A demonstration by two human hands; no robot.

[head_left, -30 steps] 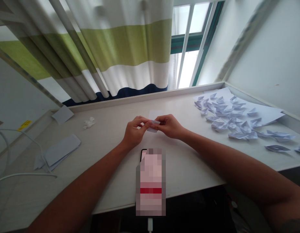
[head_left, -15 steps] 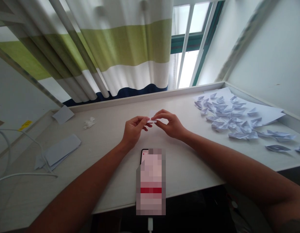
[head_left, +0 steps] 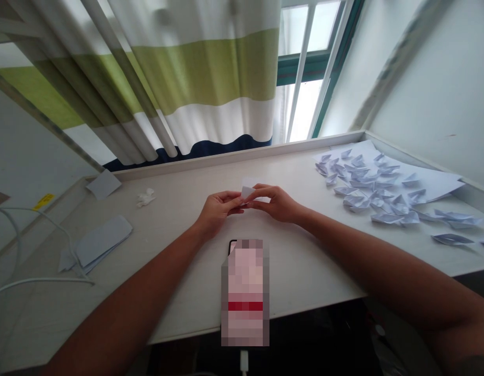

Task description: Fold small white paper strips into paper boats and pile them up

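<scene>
Between my two hands, over the middle of the desk, is a small piece of white paper [head_left: 248, 193], partly hidden by the fingers. My left hand [head_left: 219, 211] pinches its left side between thumb and fingers. From the right, my right hand [head_left: 279, 202] grips the same paper, its fingers curved over the top and the thumb below. One paper flap stands up between the fingertips. A phone [head_left: 245, 292] with a blurred screen lies below the hands, at the front edge of the desk.
Several folded paper boats [head_left: 377, 188] cluster at the right, some on larger white sheets [head_left: 430, 180]. At left lie a stack of paper [head_left: 104, 240], a single sheet [head_left: 103, 185], crumpled tissue [head_left: 146, 198] and a white cable [head_left: 42, 281]. A curtain [head_left: 203, 73] hangs behind the desk [head_left: 195, 183].
The paper has tilted from nearly edge-on to showing an upright flap. My fingers have drawn closer together around it, and the right fingers have shifted slightly. The camera view has shifted a little.
</scene>
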